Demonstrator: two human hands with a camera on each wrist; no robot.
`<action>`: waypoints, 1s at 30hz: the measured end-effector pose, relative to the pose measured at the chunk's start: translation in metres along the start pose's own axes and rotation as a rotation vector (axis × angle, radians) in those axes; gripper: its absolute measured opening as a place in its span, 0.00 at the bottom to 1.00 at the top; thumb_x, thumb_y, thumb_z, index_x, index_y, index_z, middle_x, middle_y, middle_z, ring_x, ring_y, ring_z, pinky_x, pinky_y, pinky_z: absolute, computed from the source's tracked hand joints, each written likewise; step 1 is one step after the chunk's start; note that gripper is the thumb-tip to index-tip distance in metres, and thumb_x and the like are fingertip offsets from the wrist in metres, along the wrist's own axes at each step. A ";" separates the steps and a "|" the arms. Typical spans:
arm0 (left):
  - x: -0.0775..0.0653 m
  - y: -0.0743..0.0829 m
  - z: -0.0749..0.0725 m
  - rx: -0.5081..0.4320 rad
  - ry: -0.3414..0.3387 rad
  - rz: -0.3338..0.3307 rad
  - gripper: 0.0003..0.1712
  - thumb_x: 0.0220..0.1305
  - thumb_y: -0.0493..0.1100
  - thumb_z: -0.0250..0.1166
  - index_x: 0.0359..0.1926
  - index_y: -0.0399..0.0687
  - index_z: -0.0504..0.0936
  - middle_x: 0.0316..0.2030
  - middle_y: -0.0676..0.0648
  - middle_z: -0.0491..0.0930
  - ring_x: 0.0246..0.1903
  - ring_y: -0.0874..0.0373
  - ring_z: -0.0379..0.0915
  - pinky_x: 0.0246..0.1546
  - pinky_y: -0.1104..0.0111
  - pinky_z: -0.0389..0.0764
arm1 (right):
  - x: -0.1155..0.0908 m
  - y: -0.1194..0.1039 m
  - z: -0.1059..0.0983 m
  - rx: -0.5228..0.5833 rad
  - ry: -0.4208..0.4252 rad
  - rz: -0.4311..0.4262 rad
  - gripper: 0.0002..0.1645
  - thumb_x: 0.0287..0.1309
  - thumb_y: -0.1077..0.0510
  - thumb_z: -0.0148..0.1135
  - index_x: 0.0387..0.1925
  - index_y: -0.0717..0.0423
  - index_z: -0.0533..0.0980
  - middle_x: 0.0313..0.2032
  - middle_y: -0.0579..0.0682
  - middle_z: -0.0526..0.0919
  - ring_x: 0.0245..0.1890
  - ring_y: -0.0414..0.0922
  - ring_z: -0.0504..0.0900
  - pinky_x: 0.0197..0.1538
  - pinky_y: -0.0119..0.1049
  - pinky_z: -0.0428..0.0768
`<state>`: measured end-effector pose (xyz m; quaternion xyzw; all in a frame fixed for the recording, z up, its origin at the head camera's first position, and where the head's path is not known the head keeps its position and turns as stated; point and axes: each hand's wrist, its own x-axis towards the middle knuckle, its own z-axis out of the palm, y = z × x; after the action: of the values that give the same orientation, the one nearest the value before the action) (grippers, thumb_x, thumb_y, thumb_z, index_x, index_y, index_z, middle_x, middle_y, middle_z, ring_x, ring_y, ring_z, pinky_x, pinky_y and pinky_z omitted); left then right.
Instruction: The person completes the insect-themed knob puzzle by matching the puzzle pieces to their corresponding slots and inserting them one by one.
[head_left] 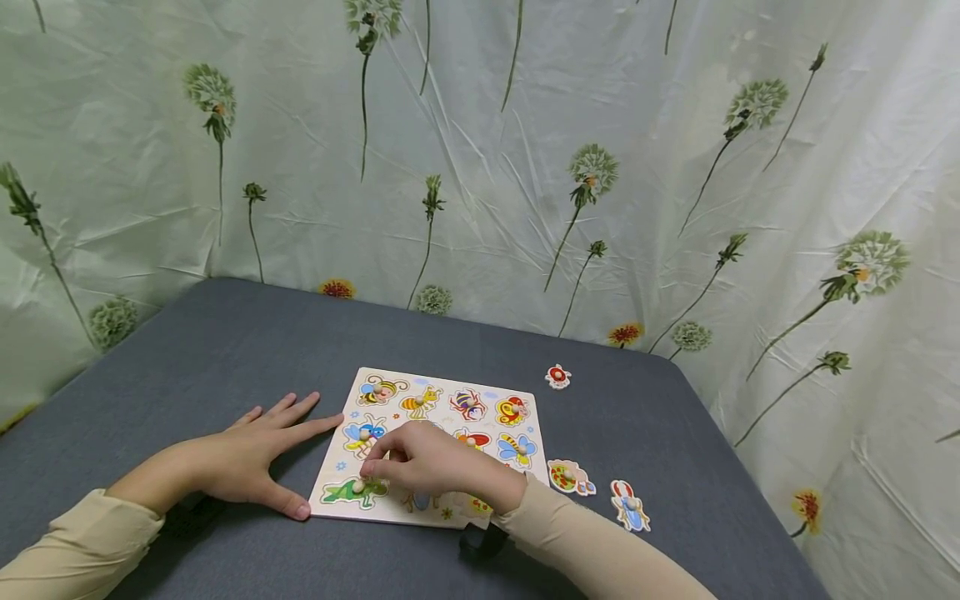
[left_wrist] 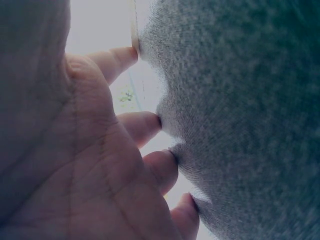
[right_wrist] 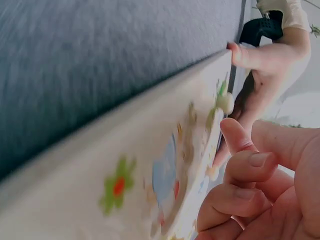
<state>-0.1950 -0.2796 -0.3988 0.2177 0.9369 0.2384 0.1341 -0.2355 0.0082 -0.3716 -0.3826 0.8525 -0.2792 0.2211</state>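
A wooden peg puzzle board (head_left: 480,389) with painted insects lies on the table. My left hand (head_left: 251,462) is spread flat beside its left edge, with the thumb at the near left corner and the index finger at the side. In the left wrist view, the fingertips (left_wrist: 150,122) press on the grey cloth. Over the board, my right hand (head_left: 427,458) hovers with bent fingers near the green grasshopper piece (head_left: 348,492). The right wrist view shows the grasshopper's round knob (right_wrist: 227,103) just apart from the fingertips. This hand covers part of the middle of the board.
Right of the board lie a ladybug piece (head_left: 557,377), a red-and-green insect piece (head_left: 567,477) touching or close to its edge, and a blue-winged insect piece (head_left: 630,506). Dark grey cloth (head_left: 262,342) covers the table. A dandelion-print curtain (head_left: 487,167) hangs behind.
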 end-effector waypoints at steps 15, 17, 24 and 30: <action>-0.001 0.001 0.000 -0.003 0.010 0.008 0.68 0.49 0.73 0.80 0.85 0.60 0.60 0.84 0.26 0.44 0.80 0.15 0.34 0.70 0.18 0.38 | -0.023 0.013 -0.020 0.045 0.052 0.029 0.10 0.75 0.52 0.67 0.44 0.51 0.89 0.15 0.38 0.68 0.18 0.33 0.64 0.28 0.27 0.65; 0.000 0.001 0.000 -0.005 0.008 0.008 0.68 0.49 0.73 0.80 0.85 0.60 0.60 0.84 0.26 0.44 0.80 0.15 0.34 0.70 0.18 0.38 | -0.029 0.017 -0.023 0.062 0.061 0.039 0.10 0.76 0.52 0.67 0.44 0.52 0.89 0.15 0.38 0.68 0.17 0.34 0.64 0.27 0.27 0.65; 0.000 0.001 -0.001 -0.020 -0.005 0.005 0.67 0.50 0.72 0.80 0.86 0.60 0.59 0.85 0.26 0.43 0.80 0.15 0.32 0.69 0.17 0.36 | -0.053 0.033 -0.035 0.091 0.117 0.060 0.12 0.75 0.52 0.66 0.45 0.54 0.89 0.16 0.39 0.71 0.19 0.33 0.65 0.28 0.27 0.66; 0.000 0.001 -0.001 -0.024 -0.005 0.005 0.67 0.51 0.72 0.80 0.86 0.60 0.58 0.84 0.26 0.42 0.80 0.15 0.32 0.69 0.17 0.36 | -0.080 0.046 -0.051 0.081 0.172 0.070 0.13 0.76 0.52 0.65 0.47 0.55 0.89 0.19 0.39 0.71 0.20 0.33 0.63 0.27 0.27 0.63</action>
<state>-0.1951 -0.2789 -0.3974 0.2191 0.9331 0.2492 0.1387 -0.2410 0.1112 -0.3498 -0.3181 0.8691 -0.3374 0.1721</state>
